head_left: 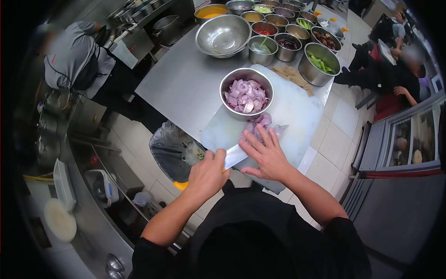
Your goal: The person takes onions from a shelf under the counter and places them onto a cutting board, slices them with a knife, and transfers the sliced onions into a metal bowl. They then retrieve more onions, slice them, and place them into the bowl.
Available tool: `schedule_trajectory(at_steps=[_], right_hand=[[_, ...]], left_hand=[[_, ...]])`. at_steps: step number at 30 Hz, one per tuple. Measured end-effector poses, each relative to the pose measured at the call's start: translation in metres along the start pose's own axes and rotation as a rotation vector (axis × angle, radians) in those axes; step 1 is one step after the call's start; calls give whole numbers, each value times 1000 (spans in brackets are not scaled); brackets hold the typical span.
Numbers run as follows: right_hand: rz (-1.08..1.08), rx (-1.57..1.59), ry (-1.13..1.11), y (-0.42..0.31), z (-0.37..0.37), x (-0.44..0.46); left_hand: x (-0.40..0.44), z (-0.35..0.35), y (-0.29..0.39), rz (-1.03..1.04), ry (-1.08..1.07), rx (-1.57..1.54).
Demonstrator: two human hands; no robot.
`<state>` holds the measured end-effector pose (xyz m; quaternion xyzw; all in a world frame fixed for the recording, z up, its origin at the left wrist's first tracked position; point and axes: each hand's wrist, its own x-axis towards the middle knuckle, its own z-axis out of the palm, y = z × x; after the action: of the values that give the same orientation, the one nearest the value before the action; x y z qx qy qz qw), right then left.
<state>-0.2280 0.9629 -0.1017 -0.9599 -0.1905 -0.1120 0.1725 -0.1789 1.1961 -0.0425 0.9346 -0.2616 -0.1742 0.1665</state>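
Note:
My left hand [207, 176] is closed around the yellow handle of a kitchen knife [236, 155], its blade pointing right. My right hand [265, 157] lies with fingers spread by the far end of the blade, fingertips at a small heap of cut red onion [261, 122]. Part of the blade is hidden under that hand; I cannot tell whether the palm presses on it. Beneath is a white cutting board [290, 135]. On its far part stands a round steel container [223, 103] filled with sliced red onion [246, 95].
A large steel bowl [209, 35] and several steel containers of cut vegetables and sauces stand at the table's far end. A tan cloth [292, 76] lies by the board. Below the left edge is a lined waste bin [160, 149]. One co-worker [76, 60] stands left; others are at right.

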Motion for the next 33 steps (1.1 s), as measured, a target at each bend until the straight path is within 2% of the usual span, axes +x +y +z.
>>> schedule_trajectory(at_steps=[6, 10, 13, 14, 19, 27, 29, 32, 33], right_hand=[[159, -79, -130, 35, 28, -9], [353, -18, -52, 39, 41, 0], [362, -5, -17, 37, 44, 20], [348, -7, 6, 37, 45, 23], [320, -106, 105, 39, 58, 28], [291, -17, 212, 39, 62, 31], [342, 54, 203, 33, 63, 32], [345, -123, 334, 24, 69, 31], [389, -54, 290, 23, 68, 30]], left_hand=[[-68, -35, -46, -136, 7, 13], [-90, -25, -82, -58, -61, -262], [-81, 11, -92, -528, -381, -992], [-79, 21, -92, -504, -421, -1081], [-58, 45, -94, -399, -472, -1167], [-25, 54, -80, -359, -472, -1109], [-25, 52, -72, -408, -462, -1076], [-15, 75, -76, -355, -459, -1112], [-12, 77, -76, -355, -464, -1130]])
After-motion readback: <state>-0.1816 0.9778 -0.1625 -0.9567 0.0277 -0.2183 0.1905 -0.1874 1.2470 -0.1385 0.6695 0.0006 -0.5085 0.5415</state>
